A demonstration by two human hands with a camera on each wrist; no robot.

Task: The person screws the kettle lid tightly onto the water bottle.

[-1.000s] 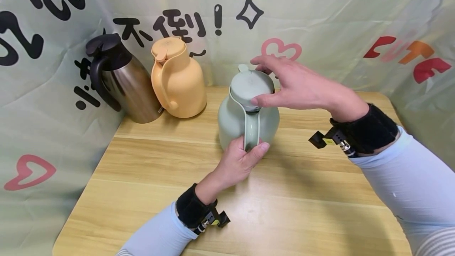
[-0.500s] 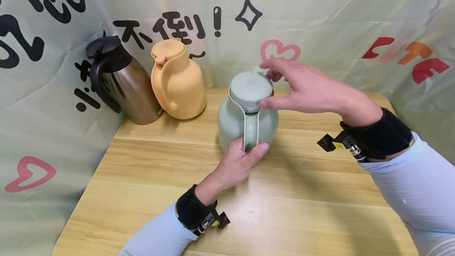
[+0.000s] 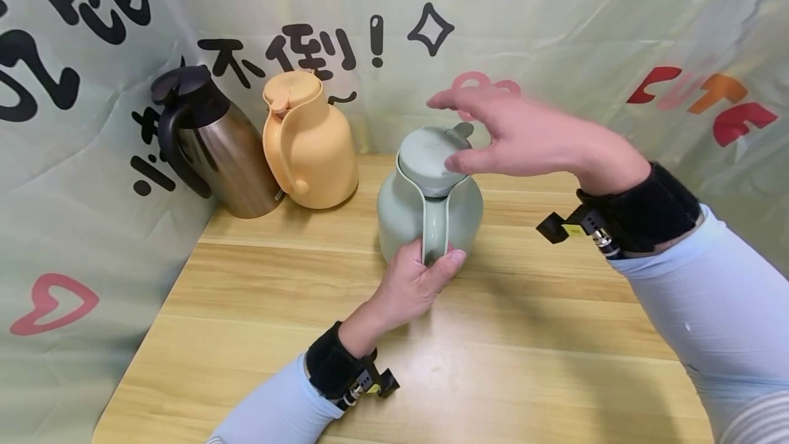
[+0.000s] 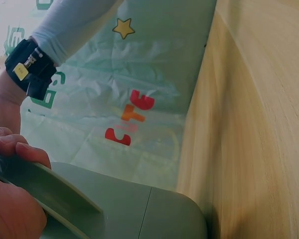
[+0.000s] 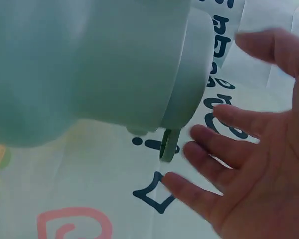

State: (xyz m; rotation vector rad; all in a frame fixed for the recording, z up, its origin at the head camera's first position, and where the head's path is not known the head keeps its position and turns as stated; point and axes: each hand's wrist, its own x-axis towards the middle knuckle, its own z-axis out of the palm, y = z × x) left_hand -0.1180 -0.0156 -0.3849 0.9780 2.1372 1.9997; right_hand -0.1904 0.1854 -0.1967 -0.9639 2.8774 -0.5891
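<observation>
A pale green thermos jug (image 3: 394, 207) stands upright on the wooden table. My left hand (image 3: 413, 283) grips the lower part of its handle (image 3: 435, 225); in the left wrist view curled fingers (image 4: 21, 149) wrap the handle from above. The round lid (image 3: 431, 156) sits in the jug's mouth, its small tab (image 3: 462, 131) pointing back and right. Just over the lid's right side hovers my right hand (image 3: 524, 132), fingers spread and holding nothing. The right wrist view shows those fingers (image 5: 239, 114) apart from the lid, near the tab (image 5: 168, 145).
To the left at the back stand an orange thermos jug (image 3: 317, 146) and a brown metal thermos (image 3: 228, 156) with a black top and handle. A printed cloth (image 3: 573, 33) hangs behind and along the sides of the wooden table (image 3: 277, 286).
The lid has turned clockwise: its tab went from the back left to the back right. My right hand followed the turn, then lifted off the lid. The left hand stayed put.
</observation>
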